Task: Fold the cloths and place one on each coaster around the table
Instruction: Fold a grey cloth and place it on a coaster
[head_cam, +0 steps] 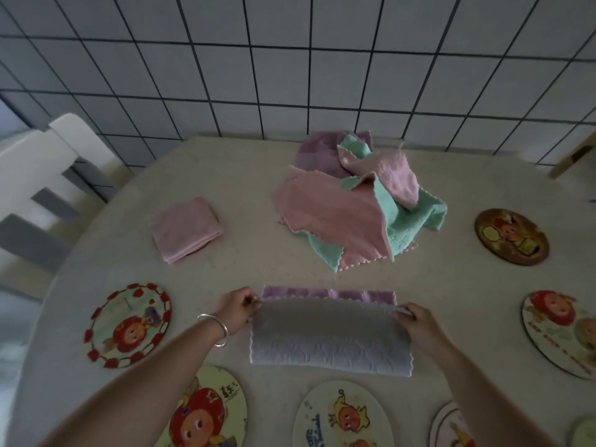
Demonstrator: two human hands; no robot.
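My left hand: pinching the left corner of the grey-purple cloth.
My right hand: pinching its right corner.
Folded pink cloth: on the table.
Cloth pile: beyond my hands.
Coasters: around the table's edge.

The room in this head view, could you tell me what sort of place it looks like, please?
Probably a home dining or kitchen corner. A table under a pale tablecloth stands against a white tiled wall, a white chair is drawn up at its left, and cartoon coasters ring the edge like place settings.
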